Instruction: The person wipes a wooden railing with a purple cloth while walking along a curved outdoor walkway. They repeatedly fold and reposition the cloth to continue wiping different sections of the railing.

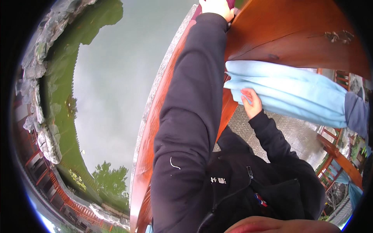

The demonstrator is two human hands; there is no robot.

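My left arm stretches along a red wooden railing (170, 96). At the top edge of the view my left hand (217, 8) lies over dark-red material (230, 3), perhaps cloth; its fingers are partly cut off, and its grip is unclear. My right hand (253, 103) is in front of a light blue fabric curtain (291, 90), fingers loosely bent and thumb apart, with nothing in it. Whether the fingertips touch the fabric I cannot tell. The curtain hangs beside a large varnished wooden post (291, 32) with a crack and a knot.
Beyond the railing's pale stone edge (145, 110) lies a green pond (110, 75), bordered by rocks (48, 145). Grey paving (279, 134) lies near my legs. More red wooden railing (341, 163) and another blue curtain (354, 192) are at the right.
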